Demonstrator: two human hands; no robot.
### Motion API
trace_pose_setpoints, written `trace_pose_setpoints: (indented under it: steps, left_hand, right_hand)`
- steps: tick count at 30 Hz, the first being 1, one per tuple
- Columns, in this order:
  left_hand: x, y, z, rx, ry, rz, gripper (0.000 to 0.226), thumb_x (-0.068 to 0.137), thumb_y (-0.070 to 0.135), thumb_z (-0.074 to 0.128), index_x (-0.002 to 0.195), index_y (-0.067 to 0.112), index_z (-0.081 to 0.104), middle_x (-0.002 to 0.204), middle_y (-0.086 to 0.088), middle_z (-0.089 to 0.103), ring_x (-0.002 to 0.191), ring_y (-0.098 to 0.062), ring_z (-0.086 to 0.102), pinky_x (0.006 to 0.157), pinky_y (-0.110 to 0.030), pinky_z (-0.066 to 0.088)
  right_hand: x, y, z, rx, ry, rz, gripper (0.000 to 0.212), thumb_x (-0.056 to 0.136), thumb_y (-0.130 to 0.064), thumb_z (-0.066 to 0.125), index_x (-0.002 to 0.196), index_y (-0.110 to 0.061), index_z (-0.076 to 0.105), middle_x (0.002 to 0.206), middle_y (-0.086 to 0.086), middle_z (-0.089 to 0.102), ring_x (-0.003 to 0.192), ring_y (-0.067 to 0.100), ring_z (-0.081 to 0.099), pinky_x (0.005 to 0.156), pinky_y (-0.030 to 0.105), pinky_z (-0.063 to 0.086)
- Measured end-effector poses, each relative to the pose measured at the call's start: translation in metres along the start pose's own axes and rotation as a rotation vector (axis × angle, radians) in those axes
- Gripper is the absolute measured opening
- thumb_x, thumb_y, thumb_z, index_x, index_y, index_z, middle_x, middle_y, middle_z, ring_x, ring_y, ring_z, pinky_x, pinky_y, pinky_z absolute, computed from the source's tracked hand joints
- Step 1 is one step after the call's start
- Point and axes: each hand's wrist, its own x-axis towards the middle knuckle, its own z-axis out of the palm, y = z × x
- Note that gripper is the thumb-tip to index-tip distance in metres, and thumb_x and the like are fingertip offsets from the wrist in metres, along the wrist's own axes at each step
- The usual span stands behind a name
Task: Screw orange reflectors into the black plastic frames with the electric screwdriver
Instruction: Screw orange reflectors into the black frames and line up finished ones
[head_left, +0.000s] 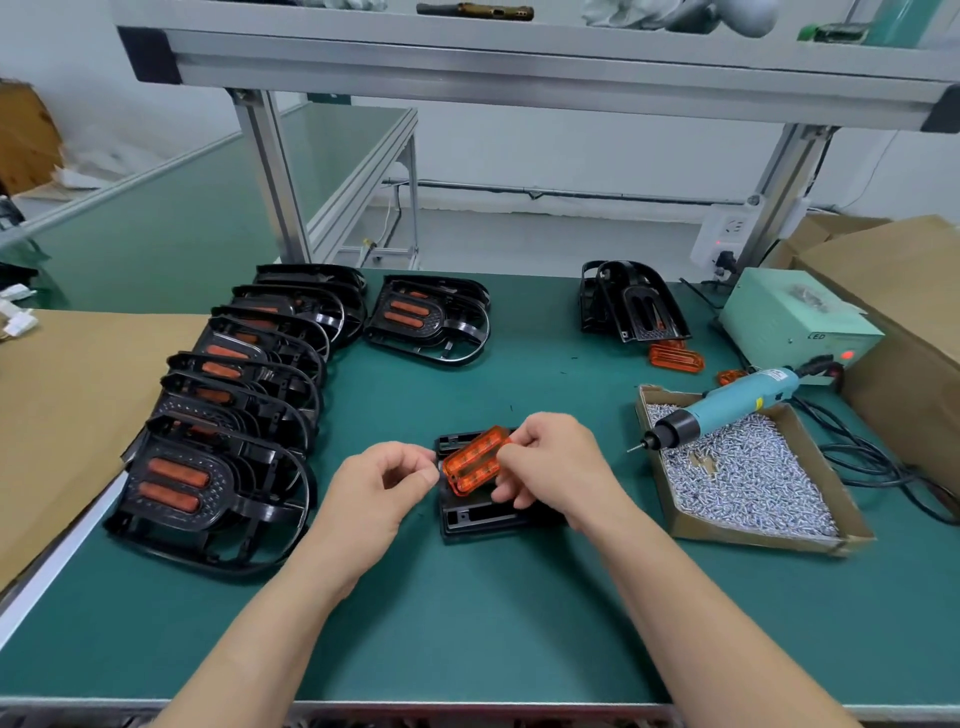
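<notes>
Far left, a cardboard sheet (78, 405) lies on the green table (519, 623). Just beside it is an overlapping row of finished frames (234, 395), each with orange strips showing. One more fitted frame (428, 319) sits apart, behind the row's right end. At centre, the left hand (382, 480) has its fingers curled, with thumb and forefinger pinching the lower-left end of the orange reflector (475, 460). The reflector is tilted, held just above a black frame (478, 514) lying flat on the table. The right hand (550, 467) grips the reflector's right side, so both hands are close together on the same part. Back right stand unfilled frames (631, 304), with loose reflectors (675, 357) just in front of them. Further right is a cardboard box (753, 540) full of screws. The electric screwdriver (727, 410) rests across it, untouched, with its bit pointing left. Behind that is a pale green power unit (795, 317) with a red light on, and cartons (893, 291) at the far right.
</notes>
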Motion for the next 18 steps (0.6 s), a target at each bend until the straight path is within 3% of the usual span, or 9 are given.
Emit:
trace_pose_setpoints:
  steps: [3, 7, 11, 13, 15, 18]
  left_hand:
    - [-0.0023, 0.0006, 0.0021, 0.071, -0.041, 0.057, 0.022, 0.089, 0.007, 0.071, 0.072, 0.020, 0.070, 0.104, 0.011, 0.072, 0.093, -0.018, 0.067, 0.084, -0.028, 0.050]
    - [-0.0017, 0.0039, 0.0022, 0.081, -0.049, 0.108, 0.023, 0.088, 0.007, 0.071, 0.071, 0.023, 0.070, 0.110, 0.010, 0.070, 0.095, -0.020, 0.066, 0.086, -0.021, 0.048]
    - [0.0028, 0.0060, 0.0004, 0.158, -0.123, 0.104, 0.026, 0.089, 0.010, 0.071, 0.069, 0.027, 0.069, 0.114, 0.010, 0.070, 0.099, -0.011, 0.068, 0.098, -0.034, 0.049]
    - [0.0034, 0.0058, 0.0008, 0.207, -0.160, 0.107, 0.026, 0.089, 0.011, 0.071, 0.069, 0.028, 0.069, 0.117, 0.012, 0.069, 0.105, -0.004, 0.066, 0.104, -0.036, 0.045]
    - [0.0034, 0.0050, 0.0014, 0.259, -0.188, 0.123, 0.025, 0.088, 0.013, 0.071, 0.070, 0.030, 0.069, 0.122, 0.014, 0.067, 0.113, 0.000, 0.061, 0.108, -0.034, 0.041]
    - [0.0022, 0.0023, 0.0020, 0.318, -0.232, 0.159, 0.021, 0.089, 0.017, 0.072, 0.076, 0.034, 0.068, 0.126, 0.018, 0.064, 0.120, 0.002, 0.056, 0.110, -0.030, 0.037]
  right_hand:
    - [-0.0004, -0.0024, 0.0015, -0.071, 0.008, 0.004, 0.019, 0.076, -0.010, 0.052, 0.061, -0.013, 0.063, 0.055, 0.002, 0.071, 0.042, 0.013, 0.064, 0.039, 0.014, 0.042]
    - [0.0020, -0.0032, 0.0027, -0.017, -0.004, 0.021, 0.018, 0.076, -0.013, 0.053, 0.064, -0.012, 0.066, 0.058, 0.003, 0.072, 0.056, 0.026, 0.072, 0.047, 0.022, 0.045]
    - [0.0023, -0.0023, -0.0020, -0.254, -0.045, -0.001, 0.024, 0.078, -0.024, 0.052, 0.061, -0.013, 0.063, 0.053, -0.001, 0.069, 0.035, 0.010, 0.054, 0.038, 0.015, 0.038]
    - [0.0023, -0.0023, -0.0047, -0.408, -0.002, -0.048, 0.025, 0.082, -0.030, 0.050, 0.065, -0.014, 0.060, 0.053, 0.000, 0.069, 0.044, 0.012, 0.061, 0.045, 0.020, 0.045]
    - [0.0018, -0.0025, -0.0053, -0.557, 0.093, -0.091, 0.022, 0.085, -0.031, 0.050, 0.074, -0.014, 0.058, 0.068, 0.005, 0.071, 0.071, 0.025, 0.067, 0.066, 0.031, 0.055]
    - [-0.0010, -0.0012, -0.0051, -0.655, 0.156, -0.117, 0.017, 0.087, -0.030, 0.050, 0.081, -0.015, 0.056, 0.089, 0.010, 0.065, 0.084, 0.033, 0.056, 0.074, 0.036, 0.049]
